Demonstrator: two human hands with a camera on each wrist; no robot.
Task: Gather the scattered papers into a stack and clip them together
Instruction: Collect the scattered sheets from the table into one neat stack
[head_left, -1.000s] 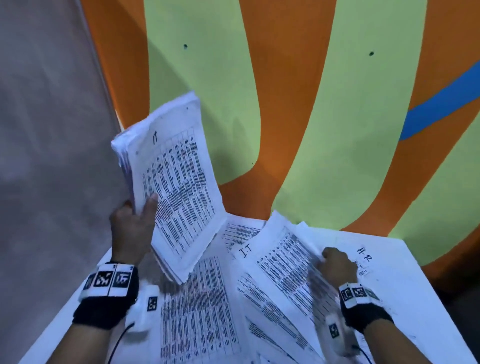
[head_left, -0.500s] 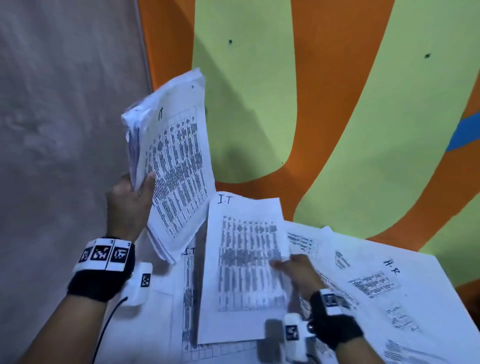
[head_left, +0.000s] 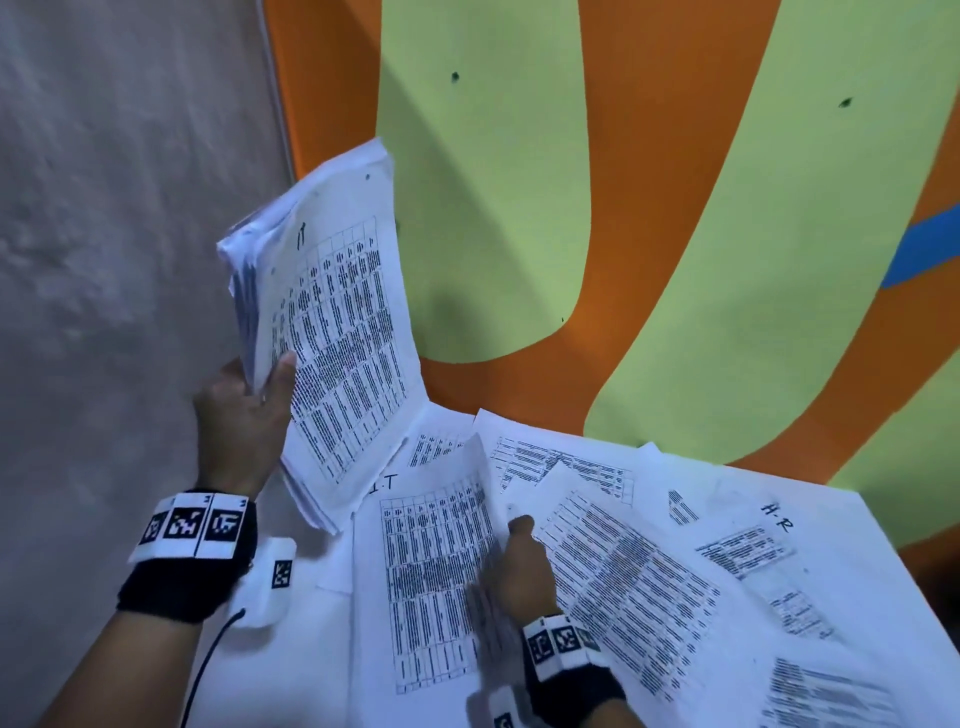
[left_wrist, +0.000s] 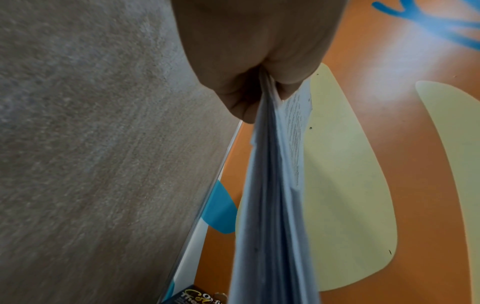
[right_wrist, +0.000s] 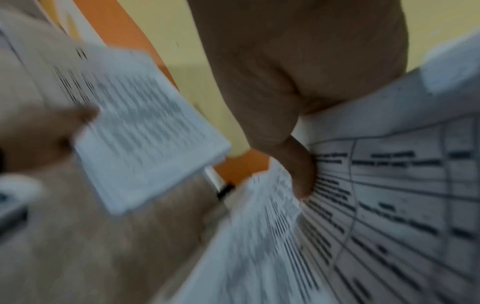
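Observation:
My left hand (head_left: 260, 379) grips a thick stack of printed sheets (head_left: 332, 332) by its left edge and holds it upright above the table's left corner. In the left wrist view the stack (left_wrist: 272, 205) runs edge-on out of my left hand (left_wrist: 259, 88). My right hand (head_left: 511, 540) pinches the right edge of a loose sheet marked "I.T" (head_left: 431, 587), thumb on top, just right of the stack. The right wrist view is blurred: my thumb (right_wrist: 301, 174) lies against a table-printed sheet (right_wrist: 389, 195), with the held stack (right_wrist: 145, 133) to the left. No clip shows.
More printed sheets lie fanned over the white table (head_left: 291, 675), among them a slanted one (head_left: 623, 587) and one marked "H.R" (head_left: 753, 551). An orange, green and blue wall (head_left: 675, 260) stands right behind. Grey floor (head_left: 104, 260) lies to the left.
My right hand took a sheet from the right side and brought it left, close beside the held stack. The left hand has kept the stack raised.

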